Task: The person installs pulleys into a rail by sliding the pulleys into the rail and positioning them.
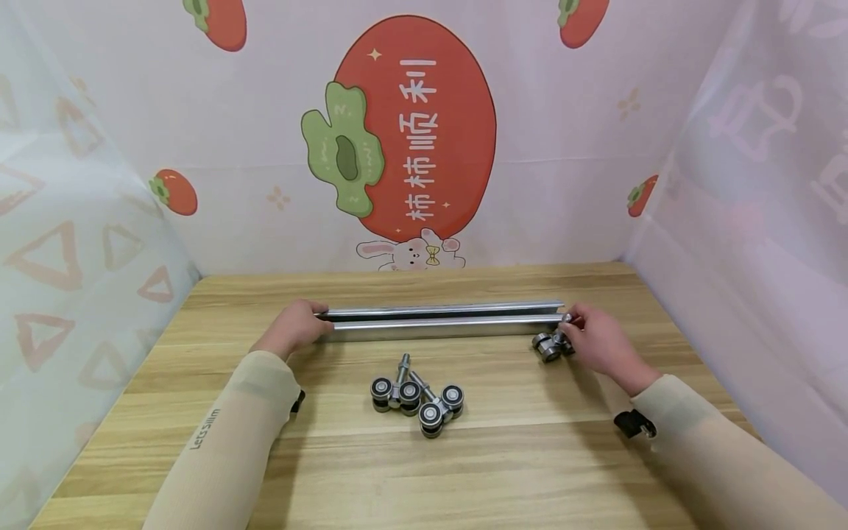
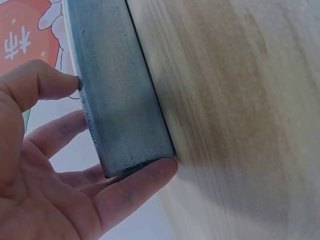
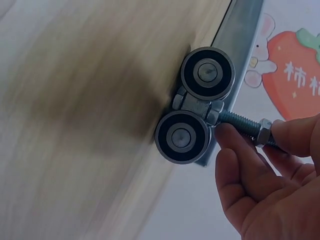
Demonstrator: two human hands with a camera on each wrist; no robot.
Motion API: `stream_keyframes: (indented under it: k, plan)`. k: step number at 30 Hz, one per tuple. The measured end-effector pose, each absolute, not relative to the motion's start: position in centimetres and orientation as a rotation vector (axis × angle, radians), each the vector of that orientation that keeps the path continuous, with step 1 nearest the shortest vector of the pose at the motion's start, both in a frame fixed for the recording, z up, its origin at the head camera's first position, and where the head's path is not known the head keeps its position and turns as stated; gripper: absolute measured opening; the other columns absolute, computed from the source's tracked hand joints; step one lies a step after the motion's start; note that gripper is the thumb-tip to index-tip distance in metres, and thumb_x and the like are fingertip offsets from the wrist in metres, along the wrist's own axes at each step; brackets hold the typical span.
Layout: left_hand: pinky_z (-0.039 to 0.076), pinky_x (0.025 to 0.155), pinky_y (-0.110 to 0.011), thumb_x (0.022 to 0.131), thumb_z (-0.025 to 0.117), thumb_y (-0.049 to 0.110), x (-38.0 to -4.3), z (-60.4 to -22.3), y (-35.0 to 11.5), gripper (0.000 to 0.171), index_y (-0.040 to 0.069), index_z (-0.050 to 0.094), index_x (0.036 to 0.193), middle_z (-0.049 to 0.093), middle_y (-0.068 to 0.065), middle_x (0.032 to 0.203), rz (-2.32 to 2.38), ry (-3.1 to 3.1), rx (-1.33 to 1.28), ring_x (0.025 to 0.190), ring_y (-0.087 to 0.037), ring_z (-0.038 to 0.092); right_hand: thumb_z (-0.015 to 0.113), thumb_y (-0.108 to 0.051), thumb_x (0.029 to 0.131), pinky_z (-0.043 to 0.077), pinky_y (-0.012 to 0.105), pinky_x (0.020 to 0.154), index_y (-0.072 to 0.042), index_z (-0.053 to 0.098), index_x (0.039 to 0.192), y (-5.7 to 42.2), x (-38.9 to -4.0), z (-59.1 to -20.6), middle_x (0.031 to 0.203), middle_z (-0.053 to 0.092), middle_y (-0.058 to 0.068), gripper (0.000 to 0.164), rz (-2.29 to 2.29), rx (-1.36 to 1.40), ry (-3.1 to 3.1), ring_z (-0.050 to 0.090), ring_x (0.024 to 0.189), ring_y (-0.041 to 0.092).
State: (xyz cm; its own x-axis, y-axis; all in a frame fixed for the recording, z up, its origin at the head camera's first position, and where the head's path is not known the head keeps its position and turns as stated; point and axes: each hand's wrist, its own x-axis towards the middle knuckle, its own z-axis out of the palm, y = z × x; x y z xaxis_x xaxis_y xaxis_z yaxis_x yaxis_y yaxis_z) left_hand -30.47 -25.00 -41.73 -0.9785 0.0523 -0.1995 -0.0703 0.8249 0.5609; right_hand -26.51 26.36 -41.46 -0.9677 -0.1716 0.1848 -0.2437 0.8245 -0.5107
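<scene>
A long metal rail (image 1: pixel 444 330), its slot facing up, lies across the table. At its left end my left hand (image 1: pixel 297 326) holds it, thumb on the upper edge and fingers round the end, as the left wrist view shows on the rail's side wall (image 2: pixel 117 95). My right hand (image 1: pixel 599 340) pinches the threaded bolt of a trolley roller (image 1: pixel 548 344) by the rail's right end. In the right wrist view the roller's black-and-silver wheels (image 3: pixel 207 73) overlap the rail, with thumb and fingers at the nut end of the bolt.
Two more trolley rollers lie close together nearer me, the left roller (image 1: pixel 395 395) beside the right roller (image 1: pixel 440 414), bolts pointing away. Behind the wooden table (image 1: pixel 477 478) hangs a printed cloth backdrop (image 1: pixel 543 191), and cloth walls stand on both sides.
</scene>
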Motion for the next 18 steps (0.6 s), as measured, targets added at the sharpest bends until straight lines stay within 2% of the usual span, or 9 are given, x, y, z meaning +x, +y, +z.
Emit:
stream_keyframes:
  k: [18]
  plan:
    - [0.029,0.11,-0.058,0.095,0.063,0.021,-30.3,-41.6,-24.9,0.058,-0.007,0.047,0.143,0.044,-0.027,0.146,0.877,2.803,-0.008,0.135,-0.045,0.037,0.055,-0.014,0.101,0.049,0.049,0.071,0.003,0.061,0.103,31.2,-27.9,-41.7,0.094,0.067,0.019,0.018,0.79,0.17,-2.87,0.062,0.083,0.033]
